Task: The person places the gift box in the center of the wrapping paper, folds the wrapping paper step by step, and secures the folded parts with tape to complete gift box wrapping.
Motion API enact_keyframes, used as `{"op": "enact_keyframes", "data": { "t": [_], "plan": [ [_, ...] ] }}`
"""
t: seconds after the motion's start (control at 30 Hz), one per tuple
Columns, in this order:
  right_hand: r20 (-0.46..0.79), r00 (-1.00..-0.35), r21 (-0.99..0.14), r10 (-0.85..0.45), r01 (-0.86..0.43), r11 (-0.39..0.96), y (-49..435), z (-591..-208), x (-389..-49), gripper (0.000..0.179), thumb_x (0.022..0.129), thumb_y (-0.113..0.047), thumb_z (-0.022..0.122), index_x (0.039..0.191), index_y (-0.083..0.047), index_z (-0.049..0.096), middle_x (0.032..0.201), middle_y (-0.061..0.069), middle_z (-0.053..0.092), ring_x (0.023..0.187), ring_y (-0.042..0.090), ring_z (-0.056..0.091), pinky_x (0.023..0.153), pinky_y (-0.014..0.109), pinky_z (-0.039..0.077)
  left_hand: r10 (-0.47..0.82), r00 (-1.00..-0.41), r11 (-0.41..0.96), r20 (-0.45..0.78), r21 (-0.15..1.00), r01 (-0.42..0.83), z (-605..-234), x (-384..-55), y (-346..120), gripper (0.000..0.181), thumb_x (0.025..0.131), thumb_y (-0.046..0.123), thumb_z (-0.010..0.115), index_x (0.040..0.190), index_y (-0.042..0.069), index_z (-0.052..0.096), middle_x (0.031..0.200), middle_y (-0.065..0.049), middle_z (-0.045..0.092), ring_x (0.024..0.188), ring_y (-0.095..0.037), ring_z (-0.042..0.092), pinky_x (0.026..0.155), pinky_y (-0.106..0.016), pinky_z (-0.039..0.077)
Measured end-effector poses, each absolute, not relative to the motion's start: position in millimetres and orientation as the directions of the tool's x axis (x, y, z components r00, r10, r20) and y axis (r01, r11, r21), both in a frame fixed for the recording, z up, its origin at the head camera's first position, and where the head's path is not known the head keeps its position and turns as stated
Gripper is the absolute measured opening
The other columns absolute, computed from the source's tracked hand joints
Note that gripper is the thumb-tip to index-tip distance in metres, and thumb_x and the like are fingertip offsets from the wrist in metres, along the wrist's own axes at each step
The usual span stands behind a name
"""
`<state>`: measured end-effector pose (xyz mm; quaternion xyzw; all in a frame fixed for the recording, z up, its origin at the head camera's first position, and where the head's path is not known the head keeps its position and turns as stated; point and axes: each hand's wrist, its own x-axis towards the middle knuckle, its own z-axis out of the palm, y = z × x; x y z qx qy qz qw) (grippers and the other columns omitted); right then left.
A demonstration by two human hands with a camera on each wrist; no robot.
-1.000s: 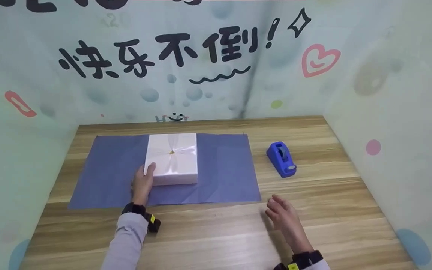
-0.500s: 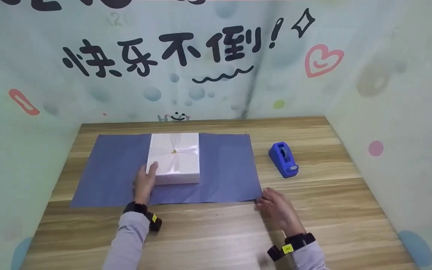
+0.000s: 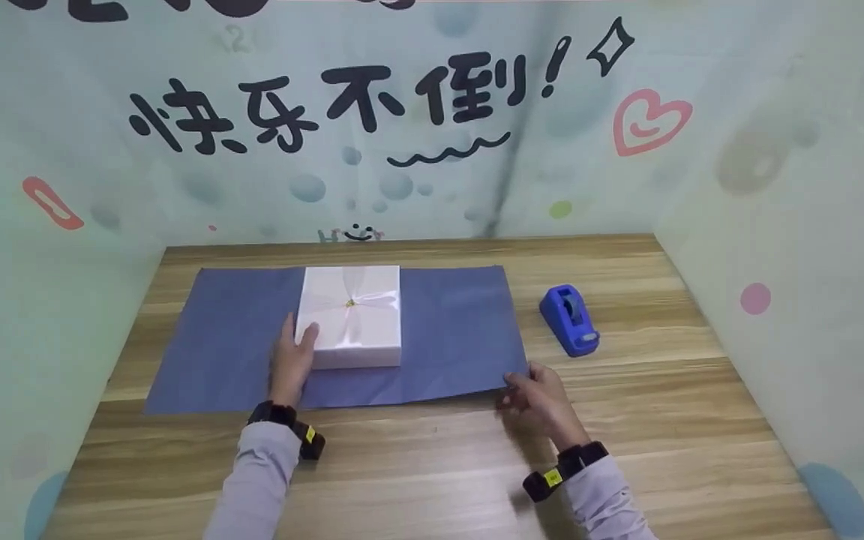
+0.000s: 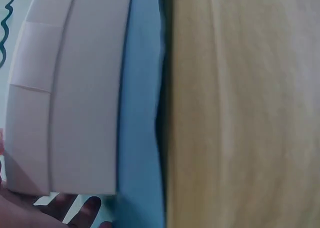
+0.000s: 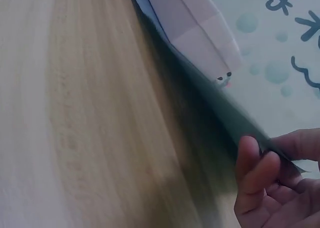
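Note:
A white gift box (image 3: pixel 357 330) with a sheer ribbon and a small gold centre sits on a sheet of blue wrapping paper (image 3: pixel 462 322). My left hand (image 3: pixel 293 367) holds the box at its near left corner, thumb on the lid and fingers along the left side; the left wrist view shows fingertips (image 4: pixel 90 208) beside the box's end. At the paper's near right corner, my right hand (image 3: pixel 544 397) pinches the sheet between thumb and fingers. That corner is raised off the table, and the right wrist view shows the paper's edge (image 5: pixel 230 118) slanting up into the fingers.
A blue tape dispenser (image 3: pixel 570 321) stands on the wooden table (image 3: pixel 417 472), right of the paper. Behind the table hangs a printed backdrop (image 3: pixel 402 180), with pale walls (image 3: pixel 799 315) along both sides.
My right hand has moved left and forward to the paper's near right corner, taken hold of it and lifted it slightly. My left hand stays on the box.

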<state>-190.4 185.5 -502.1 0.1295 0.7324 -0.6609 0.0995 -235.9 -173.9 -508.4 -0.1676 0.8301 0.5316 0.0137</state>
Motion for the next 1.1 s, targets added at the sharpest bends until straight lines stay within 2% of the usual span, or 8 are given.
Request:
{"op": "enact_keyframes", "data": {
  "t": [0.07,0.2,0.37,0.57,0.67,0.8,0.97,1.1],
  "plan": [
    [-0.299,-0.953,-0.947,0.048,0.302,0.112,187,-499,-189,0.008,0.088,-0.003,0.054,0.090,0.005,0.055,0.065,0.011,0.064,0.053,0.016,0.058,0.049,0.028,0.049,-0.252,-0.962,0.472,-0.107,0.854,-0.219,-506,-236,-170,0.057,0.098,0.027,0.038,0.149,0.013,0.017,0.152,-0.023,0.019,0.139,-0.040,0.019,0.113,-0.052,0.017],
    [-0.277,-0.960,-0.950,0.041,0.280,0.140,190,-497,-182,0.013,0.088,-0.003,0.054,0.096,0.008,0.056,0.070,0.012,0.065,0.056,0.017,0.059,0.052,0.030,0.050,-0.203,-0.975,0.696,0.093,0.714,-0.077,-501,-231,-159,0.045,0.096,0.011,0.043,0.140,0.022,0.042,0.149,-0.019,0.027,0.132,-0.044,0.029,0.104,-0.060,0.026],
    [-0.279,-0.959,-0.946,0.056,0.285,0.155,204,-502,-172,0.010,0.087,-0.003,0.055,0.091,0.006,0.055,0.069,0.008,0.065,0.056,0.015,0.060,0.054,0.027,0.051,-0.094,-0.976,0.818,0.195,0.574,0.036,-501,-217,-143,0.044,0.092,0.000,0.044,0.132,0.016,0.053,0.150,-0.011,0.031,0.134,-0.046,0.025,0.103,-0.064,0.025],
    [-0.269,-0.961,-0.945,0.069,0.278,0.173,231,-503,-150,0.013,0.087,-0.003,0.056,0.093,0.008,0.056,0.070,0.008,0.066,0.059,0.014,0.061,0.057,0.026,0.052,0.021,-0.979,0.865,0.201,0.488,0.119,-500,-194,-123,0.043,0.091,-0.001,0.044,0.133,0.009,0.049,0.148,-0.011,0.034,0.132,-0.046,0.029,0.104,-0.061,0.028],
    [-0.279,-0.955,-0.936,0.105,0.294,0.193,245,-501,-138,0.009,0.087,-0.004,0.057,0.084,0.003,0.053,0.070,0.007,0.066,0.059,0.015,0.063,0.058,0.027,0.053,0.073,-0.972,0.865,0.221,0.471,0.173,-499,-182,-112,0.042,0.091,-0.001,0.047,0.132,0.008,0.049,0.146,-0.012,0.035,0.122,-0.046,0.041,0.098,-0.059,0.037],
    [-0.280,-0.945,-0.929,0.169,0.311,0.198,260,-496,-122,0.019,0.086,-0.001,0.058,0.072,-0.002,0.045,0.070,0.005,0.062,0.062,0.016,0.062,0.057,0.029,0.053,0.135,-0.951,0.862,0.277,0.441,0.251,-499,-164,-100,0.040,0.090,0.002,0.052,0.129,0.008,0.051,0.142,-0.013,0.039,0.107,-0.044,0.052,0.086,-0.055,0.046],
    [-0.281,-0.927,-0.915,0.249,0.337,0.222,276,-487,-106,0.031,0.085,0.000,0.059,0.066,-0.006,0.035,0.066,0.001,0.051,0.065,0.014,0.059,0.058,0.028,0.053,0.199,-0.940,0.844,0.279,0.439,0.309,-499,-148,-85,0.039,0.092,0.007,0.053,0.130,0.010,0.051,0.142,-0.015,0.039,0.108,-0.041,0.053,0.088,-0.053,0.047],
    [-0.303,-0.909,-0.902,0.287,0.371,0.222,283,-478,-95,0.032,0.085,-0.002,0.058,0.066,-0.007,0.032,0.069,0.001,0.053,0.068,0.013,0.060,0.061,0.030,0.054,0.239,-0.939,0.809,0.245,0.484,0.333,-500,-141,-76,0.039,0.095,0.012,0.050,0.134,0.010,0.048,0.144,-0.015,0.036,0.114,-0.042,0.048,0.092,-0.055,0.044]
  ]
}}
